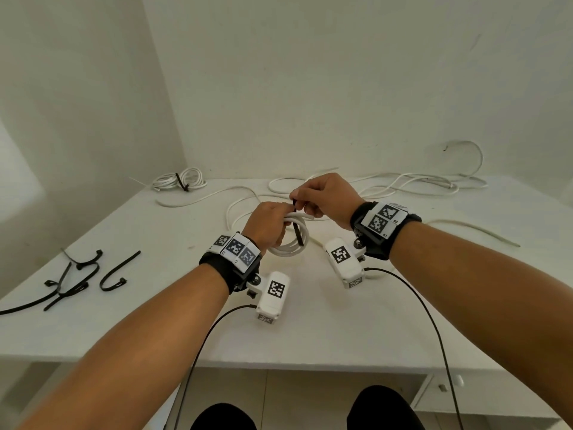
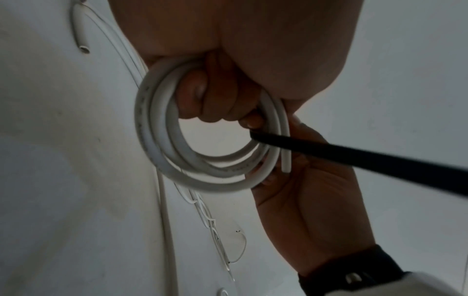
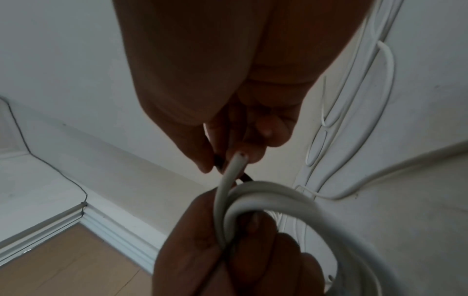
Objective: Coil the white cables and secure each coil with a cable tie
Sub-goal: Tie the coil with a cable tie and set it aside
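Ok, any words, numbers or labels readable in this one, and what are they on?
"R2" and "R1": tiny labels beside the black-and-white square markers on the right wrist band, only just legible.
Small characters beside the markers on the left wrist band: too small to read.
Faint print along the coiled white cable: blurred, unreadable.
The markers themselves carry patterns, no words.

loose cables (image 1: 403, 181) behind, spare ties (image 1: 77, 280) left

White table (image 1: 310, 336); plain white walls (image 1: 310, 72); white skirting board (image 3: 121, 236); brown wood floor (image 3: 63, 266); thin dark wire along wall (image 3: 50, 166)
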`<state>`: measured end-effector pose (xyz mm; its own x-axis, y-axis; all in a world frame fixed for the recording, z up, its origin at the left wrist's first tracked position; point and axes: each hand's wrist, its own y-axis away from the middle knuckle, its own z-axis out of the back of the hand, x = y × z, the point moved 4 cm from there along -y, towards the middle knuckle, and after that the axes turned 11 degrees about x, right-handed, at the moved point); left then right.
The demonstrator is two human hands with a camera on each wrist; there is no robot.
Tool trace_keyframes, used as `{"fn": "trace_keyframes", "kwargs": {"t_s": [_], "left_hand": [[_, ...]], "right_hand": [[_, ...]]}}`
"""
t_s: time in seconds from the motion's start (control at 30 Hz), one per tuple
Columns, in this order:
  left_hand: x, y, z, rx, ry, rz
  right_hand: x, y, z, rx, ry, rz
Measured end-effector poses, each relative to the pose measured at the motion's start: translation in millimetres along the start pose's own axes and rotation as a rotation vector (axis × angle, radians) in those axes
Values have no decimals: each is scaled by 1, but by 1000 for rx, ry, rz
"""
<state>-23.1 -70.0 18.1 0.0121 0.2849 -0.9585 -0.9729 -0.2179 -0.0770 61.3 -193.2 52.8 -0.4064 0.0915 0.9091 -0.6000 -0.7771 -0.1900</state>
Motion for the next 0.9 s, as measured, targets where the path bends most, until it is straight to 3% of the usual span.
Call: {"fn": "trace_keyframes", "kwargs": {"t_s": [0.27, 0.43, 0.53, 0.63, 0.77, 0.9], "left_hand": [[-4, 3, 2, -26, 27, -69], [-6, 0, 17, -191, 113, 21], [-6, -2, 28, -254, 179, 78], [-7, 0, 31, -249, 164, 106], [-8, 1, 24, -240, 107, 91], [-5, 2, 18, -216, 72, 53]], "right_hand": [[8, 1, -7, -6, 87, 21], [24, 9, -11, -100, 369, 223], [27, 19, -19, 36, 497, 416], [24, 21, -26, 136, 569, 417], [24, 15, -26, -38, 558, 381], [26, 12, -28, -100, 523, 365]]}}
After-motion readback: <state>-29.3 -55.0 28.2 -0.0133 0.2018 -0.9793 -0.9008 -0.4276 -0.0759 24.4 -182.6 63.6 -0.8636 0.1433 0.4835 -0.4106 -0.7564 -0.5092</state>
